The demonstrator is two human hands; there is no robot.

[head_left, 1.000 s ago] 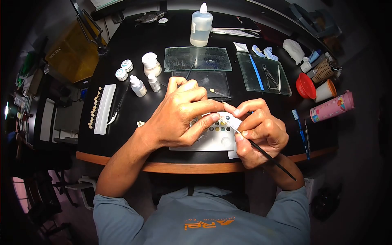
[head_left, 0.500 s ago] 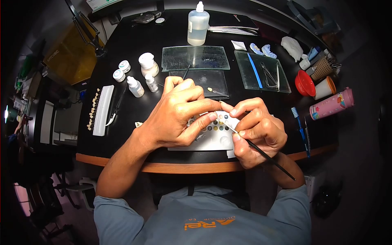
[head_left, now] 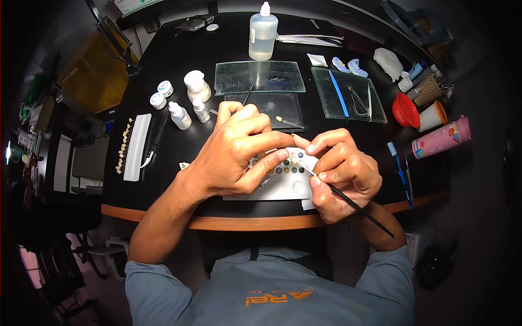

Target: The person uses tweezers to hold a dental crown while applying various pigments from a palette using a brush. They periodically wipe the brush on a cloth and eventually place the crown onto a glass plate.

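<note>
My right hand (head_left: 348,179) holds a thin paintbrush (head_left: 361,212) in a pinch; its black handle slants down to the right and its pale tip points up-left. My left hand (head_left: 239,146) has thumb and index finger pinched together just beyond that tip. What they grip is too small and covered to make out. Both hands meet over a white palette sheet (head_left: 266,190) with rows of small coloured dots, partly hidden by my fingers. A dark thin stick (head_left: 251,91) shows behind my left knuckles. A small tooth-coloured piece (head_left: 279,118) lies on the dark slab (head_left: 266,103).
A glass plate (head_left: 261,76) and a clear bottle (head_left: 263,38) stand behind. Left are white jars (head_left: 197,87), dropper bottles (head_left: 179,115) and a tooth shade guide (head_left: 137,146). Right are a glass plate with tools (head_left: 326,98), a red bowl (head_left: 405,110), a pink flask (head_left: 441,137) and a toothbrush (head_left: 399,168).
The brush and my right hand have shifted only very slightly. My left hand keeps its pinch in the same place.
</note>
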